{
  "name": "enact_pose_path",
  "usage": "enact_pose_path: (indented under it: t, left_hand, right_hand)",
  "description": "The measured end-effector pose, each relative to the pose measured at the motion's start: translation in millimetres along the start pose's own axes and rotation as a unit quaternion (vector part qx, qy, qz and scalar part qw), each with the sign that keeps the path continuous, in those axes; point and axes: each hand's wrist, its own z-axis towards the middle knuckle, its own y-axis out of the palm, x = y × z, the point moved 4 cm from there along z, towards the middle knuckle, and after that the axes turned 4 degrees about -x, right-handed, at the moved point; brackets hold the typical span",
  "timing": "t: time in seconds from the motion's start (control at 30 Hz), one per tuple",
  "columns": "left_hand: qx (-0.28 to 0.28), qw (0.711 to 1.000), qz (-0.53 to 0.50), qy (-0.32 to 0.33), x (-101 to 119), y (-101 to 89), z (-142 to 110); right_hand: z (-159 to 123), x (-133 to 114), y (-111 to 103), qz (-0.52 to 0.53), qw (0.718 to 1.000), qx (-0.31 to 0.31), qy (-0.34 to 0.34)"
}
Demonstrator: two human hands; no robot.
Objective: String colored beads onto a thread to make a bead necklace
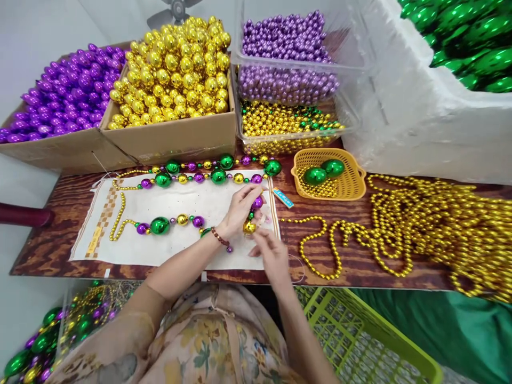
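My left hand (pixel 239 210), with a brown bead bracelet at the wrist, is closed on a bead strand (pixel 249 227) near the cloth's right end. Purple, small green and gold beads hang from its fingertips. Just below the gold bead, my right hand (pixel 274 261) has its fingers drawn together; what lies between them is too small to make out. A thin pale thread (pixel 299 266) loops out beside it. On the white cloth (pixel 180 201), the strand's other part runs left past a large green bead (pixel 160 225), partly hidden by my left forearm. A finished-looking double row of beads (pixel 218 176) lies behind.
Cardboard boxes hold purple beads (pixel 76 93) and gold beads (pixel 172 74). Clear bins (pixel 276 144) of small beads stand beside them. An orange basket (pixel 352 184) holds green beads. Gold bead chains (pixel 432 240) pile up at right. A green crate (pixel 384 330) sits below the table edge.
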Motion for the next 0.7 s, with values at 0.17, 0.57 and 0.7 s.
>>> enact_pose_path:
  t: [0.17,0.57,0.7]
  left_hand:
    - [-0.181,0.971,0.111,-0.107,-1,8.7,3]
    - [-0.28,0.925,0.16,-0.204,-9,5.7,5]
    - [-0.265,0.93,0.128,-0.219,-16,4.5,4]
  right_hand:
    - [35,-43,-38,0.006,0.992,0.074,-0.101]
    - [62,-52,-93,0.174,0.946,0.233,-0.144]
    - [50,-40,-77,0.15,0.982,0.094,-0.071]
